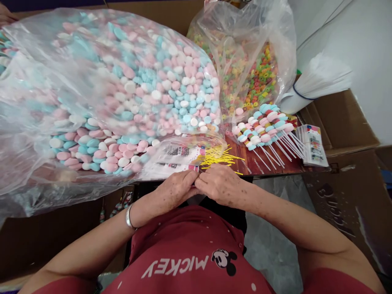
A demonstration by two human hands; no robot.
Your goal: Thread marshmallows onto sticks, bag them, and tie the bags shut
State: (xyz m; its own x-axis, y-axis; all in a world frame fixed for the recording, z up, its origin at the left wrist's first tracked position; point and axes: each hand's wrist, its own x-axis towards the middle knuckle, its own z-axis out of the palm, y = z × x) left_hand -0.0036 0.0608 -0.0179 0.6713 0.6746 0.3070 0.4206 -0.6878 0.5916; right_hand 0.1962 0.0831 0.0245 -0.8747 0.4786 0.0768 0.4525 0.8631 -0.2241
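My left hand point(174, 190) and my right hand point(219, 184) meet at the table's near edge, fingers pinched together on something small I cannot make out. Just beyond them lies a heap of yellow twist ties point(220, 157) and a stack of printed clear packets point(177, 158). A big clear bag of pink, blue and white round candies point(122, 94) fills the left. Finished candy skewers on white sticks point(266, 128) lie fanned out at the right.
A second clear bag holds coloured ring candies point(254, 77). A bundle of white sticks point(318, 79) lies at the far right, with printed packets point(314, 145) beside the skewers. Brown cardboard point(339, 122) lines the right side. Another person's hand point(4, 16) shows at top left.
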